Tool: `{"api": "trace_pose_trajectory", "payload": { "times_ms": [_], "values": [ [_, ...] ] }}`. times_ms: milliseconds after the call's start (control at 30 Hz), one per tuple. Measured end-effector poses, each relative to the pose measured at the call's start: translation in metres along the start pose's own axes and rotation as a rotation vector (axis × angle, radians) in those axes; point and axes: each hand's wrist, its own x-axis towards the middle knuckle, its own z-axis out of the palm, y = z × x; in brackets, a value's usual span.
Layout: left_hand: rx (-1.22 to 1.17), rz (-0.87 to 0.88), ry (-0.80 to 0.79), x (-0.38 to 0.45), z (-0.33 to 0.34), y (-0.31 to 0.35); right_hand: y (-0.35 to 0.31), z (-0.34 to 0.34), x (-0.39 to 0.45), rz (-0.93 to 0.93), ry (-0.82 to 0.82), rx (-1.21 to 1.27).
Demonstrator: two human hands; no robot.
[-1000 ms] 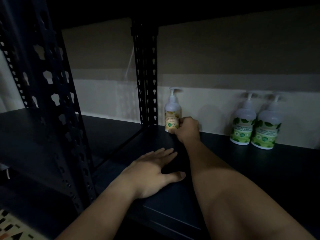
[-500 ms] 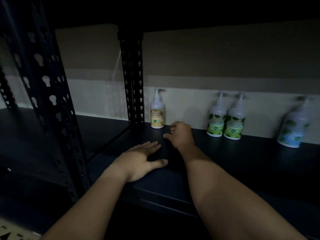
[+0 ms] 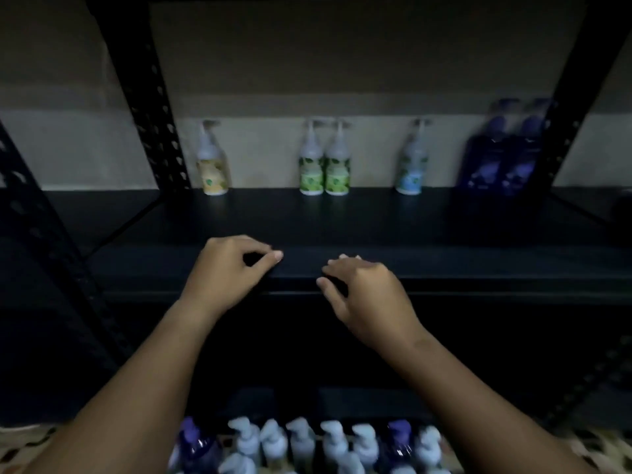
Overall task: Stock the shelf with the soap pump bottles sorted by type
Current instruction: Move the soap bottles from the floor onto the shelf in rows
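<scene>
A: Where do things stand on the shelf (image 3: 376,217)?

B: Take the pair of green-label bottles (image 3: 324,165) at the back wall as the marker. To their left, well apart, stands one yellow-label bottle (image 3: 212,165) just beside the perforated upright (image 3: 154,107). To their right stands one blue-label bottle (image 3: 412,165), and farther right two dark purple bottles (image 3: 502,155) side by side. All are upright, pumps on top.

A: And the hands?

B: Both hold nothing. The left hand (image 3: 229,271) hovers at the shelf's front edge, nearer than the green pair and a little left, fingers loosely curled, thumb and forefinger nearly meeting. The right hand (image 3: 362,289) is just right of it, fingers bent and relaxed.

A: So the next step?

B: I'd judge a reach down for fresh stock. Below the green pair, at the bottom of the view, sits a crowd of unstocked bottles (image 3: 307,446), mostly white pumps with a few purple ones among them. Whether a box holds them I cannot tell; it is blurred.

A: How to do it well?

B: Read the label colour before lifting, since white pumps look alike. Grip the body, not the pump, and set each beside its own kind, keeping the gaps between groups.
</scene>
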Motion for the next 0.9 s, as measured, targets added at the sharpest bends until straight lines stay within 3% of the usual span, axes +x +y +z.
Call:
{"api": "trace_pose_trajectory", "payload": {
  "times_ms": [100, 167, 233, 333, 533, 733, 900],
  "values": [
    [-0.202, 0.199, 0.169, -0.040, 0.048, 0.065, 0.031, -0.016, -0.051, -0.037, 0.179, 0.006],
    [-0.303, 0.249, 0.181, -0.063, 0.084, 0.095, 0.056, -0.025, -0.079, -0.006, 0.218, 0.006],
    [-0.365, 0.233, 0.073, -0.084, 0.122, 0.108, 0.084, -0.029, -0.107, 0.076, 0.184, -0.025],
    [-0.393, 0.131, -0.221, -0.120, 0.182, 0.108, 0.129, -0.028, -0.153, 0.271, 0.056, -0.024],
    [-0.231, -0.086, -0.678, -0.172, 0.274, 0.094, 0.200, -0.015, -0.236, 0.707, -0.123, -0.014],
    [0.065, -0.141, -0.790, -0.191, 0.324, 0.079, 0.246, 0.009, -0.290, 1.086, -0.166, 0.058],
    [0.118, -0.159, -0.861, -0.184, 0.345, 0.072, 0.271, 0.030, -0.309, 1.270, -0.127, 0.060]
  ]
}}
